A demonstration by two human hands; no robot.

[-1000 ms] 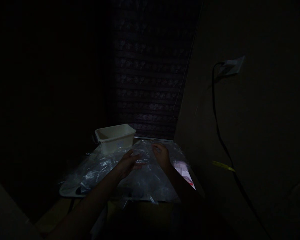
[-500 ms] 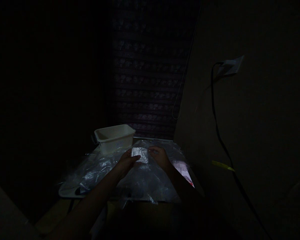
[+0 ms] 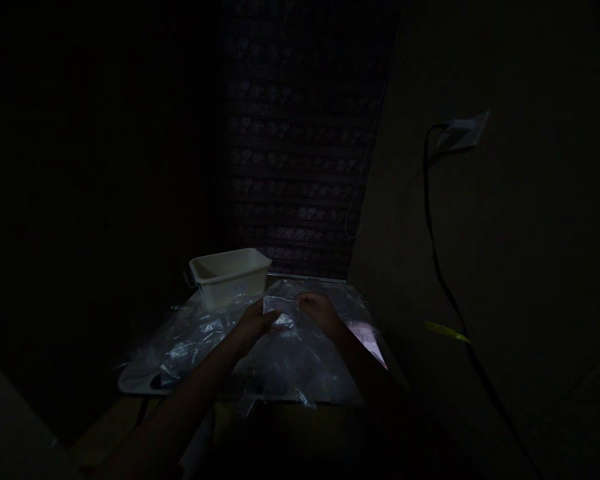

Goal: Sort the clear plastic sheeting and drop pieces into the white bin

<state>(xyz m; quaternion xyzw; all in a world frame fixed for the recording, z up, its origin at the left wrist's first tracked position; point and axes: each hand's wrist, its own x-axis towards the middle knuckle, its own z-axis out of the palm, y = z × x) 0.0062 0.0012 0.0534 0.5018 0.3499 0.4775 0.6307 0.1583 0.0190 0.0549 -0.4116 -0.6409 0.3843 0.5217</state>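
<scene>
A small clear plastic bag (image 3: 284,308) is held up over the table in the dim light. My left hand (image 3: 254,324) grips its left side, with the thumb across the front. At the bag's upper right edge, my right hand (image 3: 318,309) has its fingers pinched together on the plastic. Whether anything lies inside the bag is too dark to tell. Beneath both hands, loose clear plastic bags (image 3: 300,367) cover much of the tabletop.
A cream plastic tub (image 3: 235,283) stands at the table's back left. On the right edge of the table (image 3: 135,383) lies a bright pinkish patch (image 3: 367,340). A black cable (image 3: 433,247) with a yellow tag (image 3: 446,331) hangs from a wall socket (image 3: 463,132). Behind is a patterned blind (image 3: 295,180).
The bag has tilted and catches less light, looking more see-through now. My right hand's fingers have closed onto its upper right edge. My left hand has hardly moved.
</scene>
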